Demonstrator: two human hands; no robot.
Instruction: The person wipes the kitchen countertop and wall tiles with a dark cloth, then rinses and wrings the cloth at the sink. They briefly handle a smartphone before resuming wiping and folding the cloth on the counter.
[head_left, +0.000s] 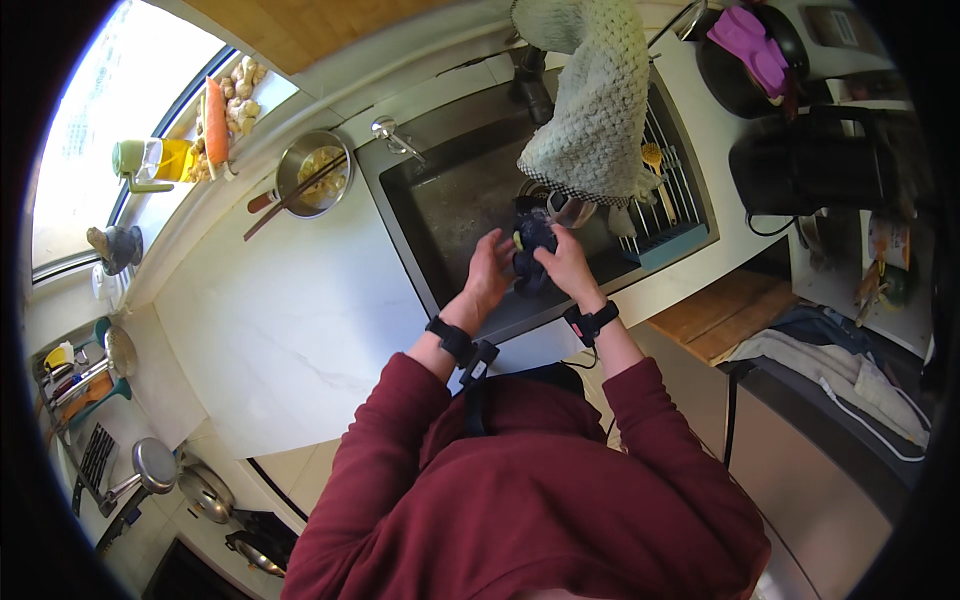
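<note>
Over the dark sink (442, 217), my right hand (571, 262) grips a dark, wet-looking bundle (534, 236), probably cloth, with a small yellow-green patch on its left side. My left hand (489, 271) is just left of the bundle, fingers apart and palm turned towards it. I cannot tell whether its fingertips touch the bundle. Just beyond my right hand is a shiny metal vessel (574, 212), partly hidden by a hanging pale textured towel (589, 127). Both wrists wear black straps.
A dark faucet (531, 86) stands behind the sink. A rack (667, 247) on its right holds a wooden-handled brush (654, 161). On the left counter (315, 300) sits a saucepan (283, 176) with chopsticks across it. A black appliance (814, 161) is at right.
</note>
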